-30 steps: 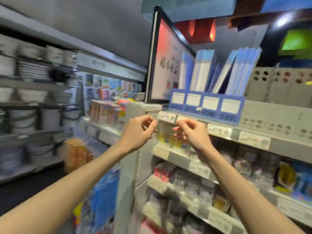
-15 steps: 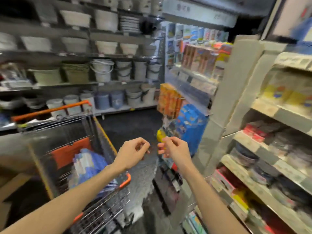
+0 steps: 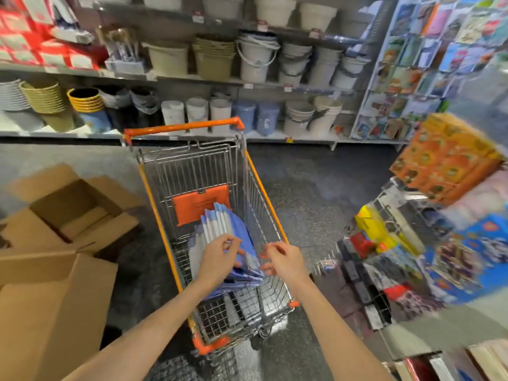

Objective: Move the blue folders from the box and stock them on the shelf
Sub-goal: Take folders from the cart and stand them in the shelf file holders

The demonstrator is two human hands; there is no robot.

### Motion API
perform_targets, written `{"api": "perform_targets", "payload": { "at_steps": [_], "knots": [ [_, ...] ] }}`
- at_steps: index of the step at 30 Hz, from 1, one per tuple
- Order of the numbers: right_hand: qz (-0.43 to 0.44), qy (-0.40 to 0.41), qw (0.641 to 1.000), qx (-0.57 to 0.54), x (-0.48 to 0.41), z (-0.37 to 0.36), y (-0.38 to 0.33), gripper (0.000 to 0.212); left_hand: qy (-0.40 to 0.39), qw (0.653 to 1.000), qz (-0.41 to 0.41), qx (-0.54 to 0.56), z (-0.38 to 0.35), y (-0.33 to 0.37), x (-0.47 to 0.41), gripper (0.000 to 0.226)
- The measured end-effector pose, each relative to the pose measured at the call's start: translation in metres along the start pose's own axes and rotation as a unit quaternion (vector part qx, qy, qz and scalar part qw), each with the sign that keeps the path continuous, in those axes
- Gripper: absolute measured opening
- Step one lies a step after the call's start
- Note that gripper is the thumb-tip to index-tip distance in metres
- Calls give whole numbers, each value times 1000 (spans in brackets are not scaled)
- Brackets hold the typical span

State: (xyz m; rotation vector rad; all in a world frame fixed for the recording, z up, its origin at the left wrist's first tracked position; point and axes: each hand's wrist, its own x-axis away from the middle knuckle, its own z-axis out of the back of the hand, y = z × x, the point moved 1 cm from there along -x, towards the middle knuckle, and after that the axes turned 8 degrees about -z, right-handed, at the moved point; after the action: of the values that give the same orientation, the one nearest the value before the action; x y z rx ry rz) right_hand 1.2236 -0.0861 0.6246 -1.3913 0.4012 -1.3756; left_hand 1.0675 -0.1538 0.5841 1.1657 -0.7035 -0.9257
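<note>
A shop aisle with a dark speckled floor [image 3: 316, 188]; across it run shelves of stacked buckets [image 3: 255, 59] and bins.

The left hand [image 3: 218, 257] lies on the blue folders [image 3: 220, 224], fingers bent onto their upper edges and the thumb on a cover. Whether it has one pinched is unclear. At three o'clock of it, just beside the stack, the right hand [image 3: 284, 261] hangs with fingers loosely curled and holds nothing.

The folders stand fanned and leaning in the basket of a wire shopping cart [image 3: 264, 193], spines down, pale edges pointing to twelve o'clock towards the orange seat flap [image 3: 200, 202]. They look thin, light and springy, with glossy plastic covers likely to slide over one another. A loose bundle would probably splay, so a sensible hold is several at once: one hand clamping the top edges, the other under or round the spine side to keep them square.

At nine o'clock of the cart sit open cardboard boxes [image 3: 71, 210], with no folders showing in them. At two o'clock stands a rack of cards [image 3: 428, 64], and at three o'clock hang orange packs [image 3: 445, 158], blurred.
</note>
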Motion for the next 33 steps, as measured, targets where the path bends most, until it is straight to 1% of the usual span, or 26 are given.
{"api": "perform_targets", "payload": {
  "at_steps": [2,5,9,12,14,17,24,28,30,33],
  "knots": [
    [-17,0,1000,5,-20,-18,1,17,-12,1000,3,-7,8,-20,-12,13],
    [-35,-11,999,27,-48,-38,6,17,-22,998,48,-22,18,-50,-32,13],
    [-76,-20,996,43,-82,-46,8,18,-50,992,94,-65,20,-83,-57,21],
    [-87,-30,995,43,-112,-44,11,17,-75,986,114,-94,15,-106,-74,23],
    [-102,-27,993,43,-143,-43,15,17,-90,981,133,-112,6,-119,-93,31],
    [-122,-22,990,65,-186,-46,22,25,-100,975,147,-133,-6,-134,-118,40],
    [-179,-66,979,76,-274,-46,39,42,-65,962,219,-150,-46,-181,-184,50],
    [-200,-72,973,86,-304,-49,53,52,-13,957,274,-90,-63,-199,-213,64],
    [-216,-87,969,86,-318,-52,61,60,6,951,300,-79,-70,-210,-224,66],
    [-235,-94,964,85,-330,-55,68,68,16,945,316,-83,-76,-218,-228,67]
  ]
}}
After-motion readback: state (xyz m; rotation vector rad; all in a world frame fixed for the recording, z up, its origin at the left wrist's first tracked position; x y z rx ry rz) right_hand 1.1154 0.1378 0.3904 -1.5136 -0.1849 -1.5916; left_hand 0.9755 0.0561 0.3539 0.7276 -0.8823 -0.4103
